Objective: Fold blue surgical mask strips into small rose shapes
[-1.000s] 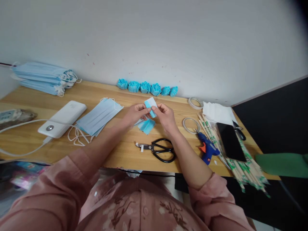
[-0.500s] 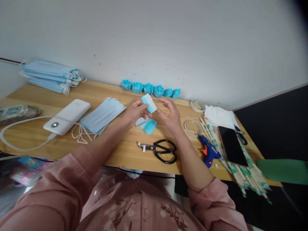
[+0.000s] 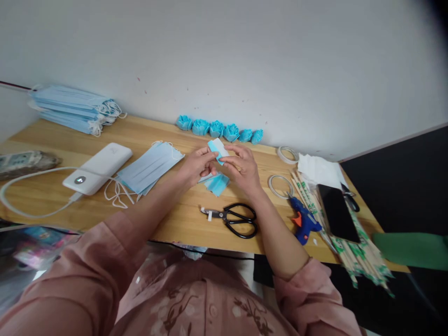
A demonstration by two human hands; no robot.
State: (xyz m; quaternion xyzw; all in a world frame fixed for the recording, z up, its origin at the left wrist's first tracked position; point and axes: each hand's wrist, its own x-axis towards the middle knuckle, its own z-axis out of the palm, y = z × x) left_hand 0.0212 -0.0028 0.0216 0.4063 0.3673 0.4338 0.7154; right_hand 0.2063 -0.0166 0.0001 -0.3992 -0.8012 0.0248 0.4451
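Both hands hold a small folded piece of blue-and-white mask fabric (image 3: 217, 148) above the table. My left hand (image 3: 200, 164) pinches its left edge between thumb and fingers. On the other side, my right hand (image 3: 242, 167) has thumb and fingers closed on the right edge. Beneath them lie cut blue fabric pieces (image 3: 217, 185), partly covered by the hands. Black-handled scissors (image 3: 231, 218) rest nearer my body, with white scraps at the blades. Blue fabric roses (image 3: 216, 128) stand in a row along the wall.
Face masks (image 3: 150, 165) lie left of my hands, beside a white power bank (image 3: 100, 168) with its cable. A mask stack (image 3: 75, 109) sits at back left. Rightward are tape rolls (image 3: 287, 155), a blue glue gun (image 3: 304, 219), a phone (image 3: 338, 212) and packaged wooden sticks (image 3: 364, 259).
My right hand has moved left and closed on the fabric piece's right edge; earlier its fingers were spread. The piece now looks narrower on its white side. The left hand keeps its pinch.
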